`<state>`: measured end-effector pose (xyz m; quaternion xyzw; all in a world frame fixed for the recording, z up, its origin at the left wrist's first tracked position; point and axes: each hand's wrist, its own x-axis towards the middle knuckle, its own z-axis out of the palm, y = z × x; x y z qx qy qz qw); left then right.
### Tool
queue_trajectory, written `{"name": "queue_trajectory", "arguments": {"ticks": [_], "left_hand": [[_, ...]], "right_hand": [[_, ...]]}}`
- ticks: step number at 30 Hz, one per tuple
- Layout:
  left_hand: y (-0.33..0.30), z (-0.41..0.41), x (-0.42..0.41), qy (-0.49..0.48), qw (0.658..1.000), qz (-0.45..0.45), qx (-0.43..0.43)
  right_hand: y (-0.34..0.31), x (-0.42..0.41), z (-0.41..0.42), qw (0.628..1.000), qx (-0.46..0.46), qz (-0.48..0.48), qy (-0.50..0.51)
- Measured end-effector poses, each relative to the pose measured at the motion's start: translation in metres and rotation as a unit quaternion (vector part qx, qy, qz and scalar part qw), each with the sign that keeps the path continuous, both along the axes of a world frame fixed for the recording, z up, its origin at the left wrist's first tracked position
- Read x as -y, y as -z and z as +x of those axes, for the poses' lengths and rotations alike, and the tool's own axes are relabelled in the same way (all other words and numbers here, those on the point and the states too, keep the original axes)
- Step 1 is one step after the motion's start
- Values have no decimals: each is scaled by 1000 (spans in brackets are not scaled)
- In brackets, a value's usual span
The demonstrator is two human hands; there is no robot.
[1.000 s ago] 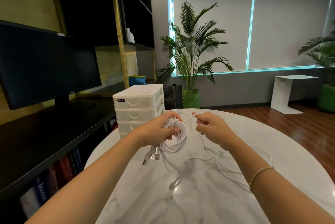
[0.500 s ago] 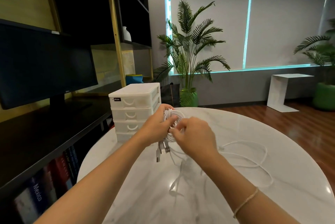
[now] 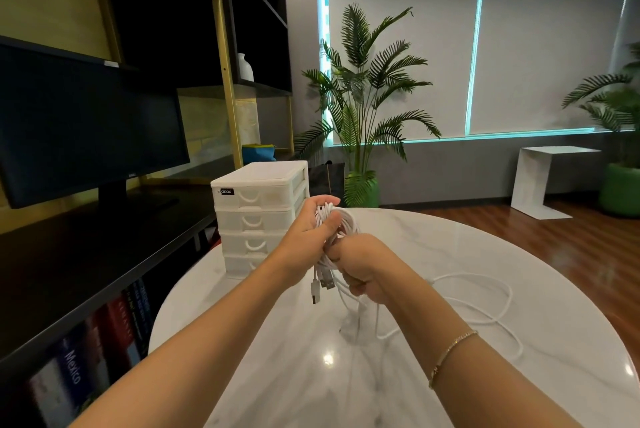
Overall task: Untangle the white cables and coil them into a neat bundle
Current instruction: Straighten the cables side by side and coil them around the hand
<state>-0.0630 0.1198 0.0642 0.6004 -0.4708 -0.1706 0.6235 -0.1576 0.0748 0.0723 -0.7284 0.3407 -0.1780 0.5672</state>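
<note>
A dark monitor point(image 3: 86, 123) stood on the black shelf unit far to the left of the drawer box, with book spines point(image 3: 104, 334) shelved below it. The white four-drawer box point(image 3: 258, 216) stood at the left edge of the round marble worktop point(image 3: 450, 254); its translucent drawers were shut and their contents could not be made out. Just right of the drawer box, the left hand point(image 3: 308, 237) was raised above the worktop, its fingers point(image 3: 329, 202) and thumb curled round a coil of white cables point(image 3: 341, 220). Two USB plugs point(image 3: 320, 285) hung below that hand. Touching the coil from below and right, the right hand point(image 3: 363, 266) was seen with its fingers curled round the cable strands beneath the coil. A thin bracelet point(image 3: 450, 355) was worn on the right wrist. The uncoiled remainder of the cable point(image 3: 498, 310) lay in loose loops on the worktop, right of the hands. Behind the drawer box a potted palm point(image 3: 363, 98) stood on the floor, and a white side table point(image 3: 547, 178) was placed well to its right.
</note>
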Motion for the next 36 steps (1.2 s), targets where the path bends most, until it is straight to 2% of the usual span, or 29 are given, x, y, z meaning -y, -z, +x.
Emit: {"name": "queue_trajectory", "arguments": {"ticks": [3, 8, 12, 16, 21, 26, 29, 36], "left_hand": [[-5, 1, 1, 2, 1000, 21, 16], [-4, 2, 0, 27, 994, 78, 67], [-5, 7, -2, 22, 988, 100, 111], [-1, 14, -6, 13, 980, 130, 152], [-2, 18, -11, 5, 958, 177, 224], [-4, 18, -13, -8, 934, 223, 280], [-5, 14, -9, -10, 928, 229, 293], [-4, 3, 0, -36, 905, 255, 338]], "right_hand": [[6, -2, 0, 992, 95, 73, 49], [21, 0, 4, 949, 200, 210, 121], [24, 5, 1, 929, 249, 265, 73], [20, 17, -8, 930, 200, 306, -38], [22, 28, -18, 962, 123, 228, -85], [20, 33, -28, 971, 141, 162, -101], [18, 37, -32, 977, 136, 136, -92], [7, 39, -35, 996, 44, 75, -36]]}}
